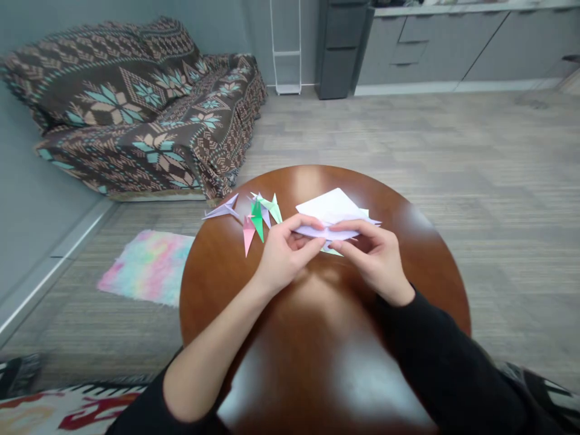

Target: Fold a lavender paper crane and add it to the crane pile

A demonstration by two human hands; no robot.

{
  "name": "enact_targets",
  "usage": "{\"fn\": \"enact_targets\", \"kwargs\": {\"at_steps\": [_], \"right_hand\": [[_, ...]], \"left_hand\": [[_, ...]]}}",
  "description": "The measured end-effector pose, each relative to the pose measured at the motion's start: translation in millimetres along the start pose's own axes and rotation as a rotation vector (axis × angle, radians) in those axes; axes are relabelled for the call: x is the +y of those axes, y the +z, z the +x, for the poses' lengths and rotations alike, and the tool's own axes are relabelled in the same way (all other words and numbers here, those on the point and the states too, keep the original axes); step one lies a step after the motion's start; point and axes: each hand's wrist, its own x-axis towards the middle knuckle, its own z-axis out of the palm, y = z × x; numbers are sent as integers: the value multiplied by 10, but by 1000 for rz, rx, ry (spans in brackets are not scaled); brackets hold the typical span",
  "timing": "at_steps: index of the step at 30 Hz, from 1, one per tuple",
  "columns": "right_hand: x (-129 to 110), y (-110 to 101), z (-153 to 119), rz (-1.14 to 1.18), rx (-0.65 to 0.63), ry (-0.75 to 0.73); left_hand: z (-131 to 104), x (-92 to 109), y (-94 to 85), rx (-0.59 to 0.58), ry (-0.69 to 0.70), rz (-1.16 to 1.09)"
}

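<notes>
A folded lavender paper (339, 234) is pinched between my two hands above the round table. My left hand (290, 248) grips its left part with thumb and forefinger. On the other side, my right hand (374, 254) pinches the paper near its middle and right. Just behind and partly under it lie sheets of paper, a white one (330, 204) on top, with pale green edges showing. Left of my left hand are folded paper figures: a lavender one (224, 209), a pink one (248, 234), a green one (257, 220) and a pale green one (273, 208).
The round brown table (308, 338) stands in front of me. Beyond its left side are a patterned sofa (154, 121) and a fluffy pastel rug (151, 266). Grey cabinets (435, 48) and a white rack (287, 54) stand at the far wall.
</notes>
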Motion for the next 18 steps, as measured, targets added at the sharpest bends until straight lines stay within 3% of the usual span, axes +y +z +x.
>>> {"fn": "enact_targets", "kwargs": {"at_steps": [7, 12, 18], "right_hand": [[-15, 7, 8, 126, -9, 85], [35, 8, 23, 291, 60, 177], [32, 1, 39, 227, 91, 154]], "left_hand": [[6, -13, -12, 9, 20, 90], [6, -4, -30, 60, 54, 195], [22, -2, -7, 76, 20, 133]]}}
